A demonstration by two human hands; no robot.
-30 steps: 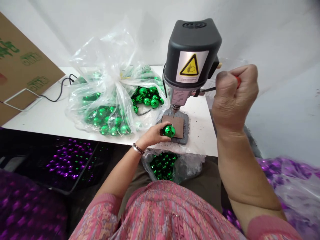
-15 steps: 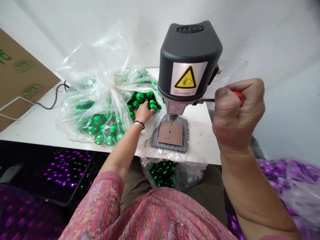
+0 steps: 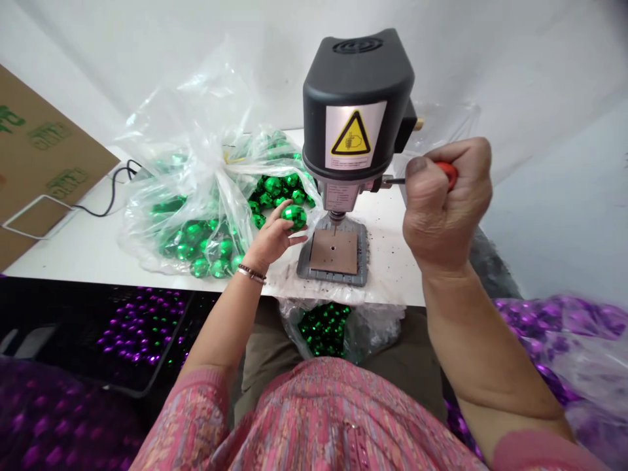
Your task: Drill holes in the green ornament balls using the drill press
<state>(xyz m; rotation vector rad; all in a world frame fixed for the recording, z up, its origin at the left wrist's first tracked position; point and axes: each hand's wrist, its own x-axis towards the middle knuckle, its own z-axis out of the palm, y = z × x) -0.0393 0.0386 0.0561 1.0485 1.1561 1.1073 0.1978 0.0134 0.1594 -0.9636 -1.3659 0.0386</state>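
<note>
My left hand [image 3: 275, 237] pinches a faceted green ball [image 3: 294, 218] between thumb and fingers, just left of the drill press. Behind it, more green balls [image 3: 275, 190] lie in the mouth of a clear plastic bag [image 3: 218, 190]. My right hand [image 3: 444, 206] is wrapped round the red-ended lever [image 3: 449, 173] on the right side of the black drill press [image 3: 358, 98]. Below the bit, a brown square plate [image 3: 334, 252] with a small hole rests on the grey base, with nothing on it.
Dark shavings are scattered on the white table [image 3: 392, 275] round the base. An open bag of green pieces [image 3: 324, 330] hangs between my knees. Purple balls in plastic [image 3: 564, 327] are at the right. A cardboard box [image 3: 49, 157] and a black cable [image 3: 110, 199] are at the left.
My left hand has come out of the pile of green balls toward me, now with one ball in it. My right hand remains on the lever; the view has shifted slightly.
</note>
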